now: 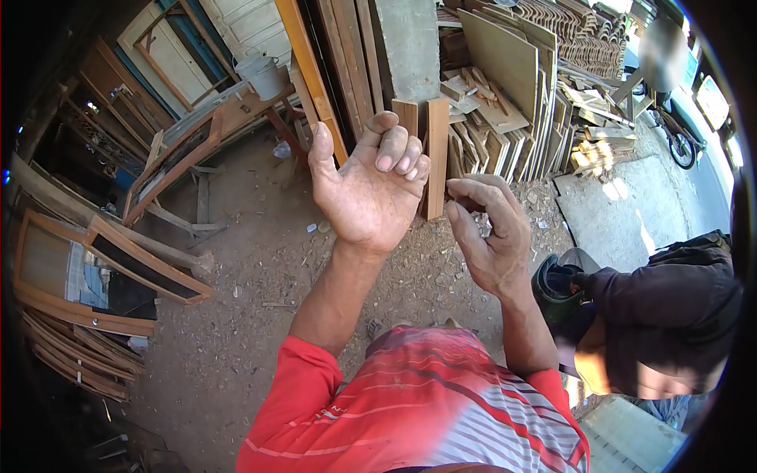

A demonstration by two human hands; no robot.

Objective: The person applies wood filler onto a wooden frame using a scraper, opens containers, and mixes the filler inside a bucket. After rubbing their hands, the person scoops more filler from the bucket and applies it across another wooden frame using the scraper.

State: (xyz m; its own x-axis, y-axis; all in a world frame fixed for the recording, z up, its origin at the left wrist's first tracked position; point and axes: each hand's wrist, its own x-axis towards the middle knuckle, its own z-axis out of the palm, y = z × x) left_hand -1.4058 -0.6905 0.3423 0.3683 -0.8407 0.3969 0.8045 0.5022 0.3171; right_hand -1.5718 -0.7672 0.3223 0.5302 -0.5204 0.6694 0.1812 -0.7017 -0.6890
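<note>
While the left hand (367, 193) shows its palm, thumb spread wide and fingers loosely curled, the right hand (501, 240) leaves a narrow gap between thumb and forefinger. Beyond them, between the two in view, a post (436, 162) stands upright beside leaning boards (503, 59) on a littered floor (260, 260).
</note>
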